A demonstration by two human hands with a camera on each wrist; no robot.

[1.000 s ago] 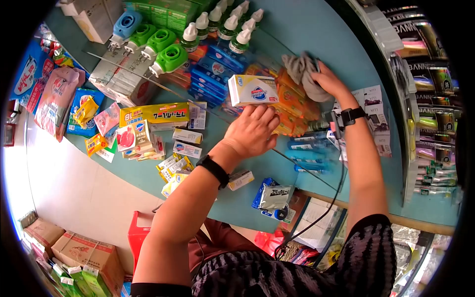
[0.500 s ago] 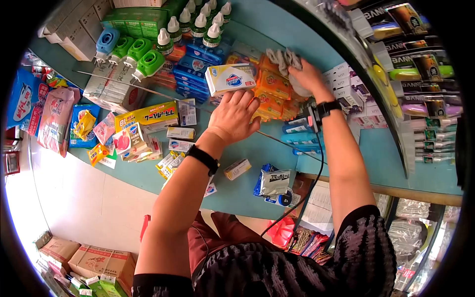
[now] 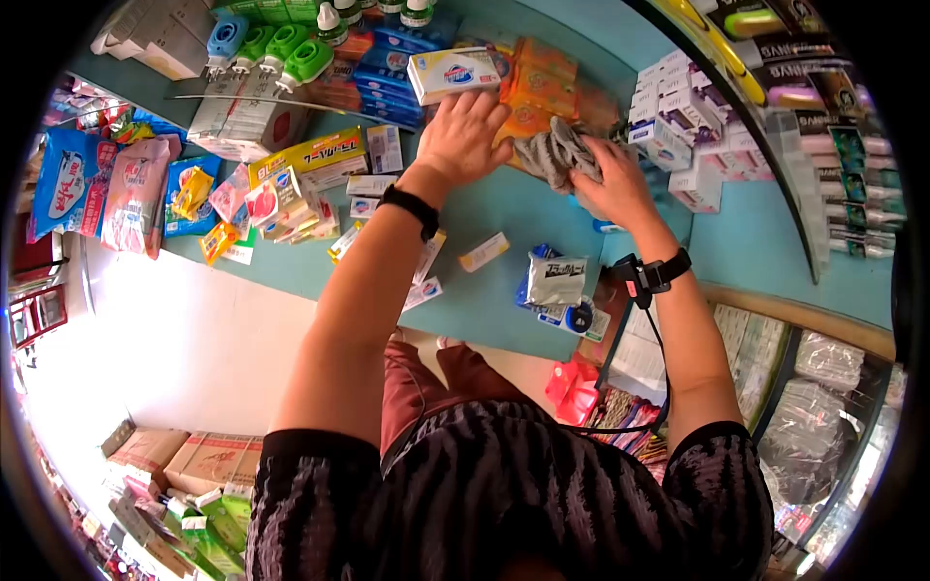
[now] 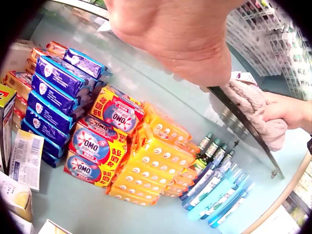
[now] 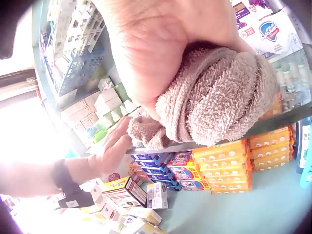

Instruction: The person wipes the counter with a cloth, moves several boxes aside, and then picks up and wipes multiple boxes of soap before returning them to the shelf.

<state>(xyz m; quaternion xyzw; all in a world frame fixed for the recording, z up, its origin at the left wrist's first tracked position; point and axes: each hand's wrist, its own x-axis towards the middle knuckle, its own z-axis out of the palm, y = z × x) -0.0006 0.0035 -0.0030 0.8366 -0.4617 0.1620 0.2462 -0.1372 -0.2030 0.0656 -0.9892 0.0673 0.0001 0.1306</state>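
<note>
Item 1: grey cloth [image 3: 557, 155]. Looped terry pile, bunched into thick folds. Place: to the right of the white soap carton [image 3: 453, 76], my landmark, and nearer the person, at the front edge of the glass shelf [image 5: 290, 118]. I judge it light, limp and hard to damage, its pile giving good purchase; I would take hold at the middle of the bunch, since a loose fold could trail.

Item 2: right hand [image 3: 612, 182]. Fingers curled round the cloth; how hard they press I cannot tell.

Item 3: left hand [image 3: 465, 136]. Fingers extended, holding nothing, laid at the shelf edge with the tips at the carton's near side; contact with the card I cannot confirm.

Item 4: the carton itself. Stiff, smooth, square-cornered; likely to slide if nudged. I would lift it by its short ends.

Item 5: the shelf. Clear, hard, thin-edged; I would treat it as slick and brittle.

Item 6: film-wrapped blocks below the glass, orange packs [image 3: 542, 82] right of the carton, blue packs [image 3: 387, 73] left of it. Glossy, stacked.

Item 7: silver pouch [image 3: 557, 283], crinkled foil, on the teal worktop [image 3: 475, 308], right of the carton and nearer the person.
</note>
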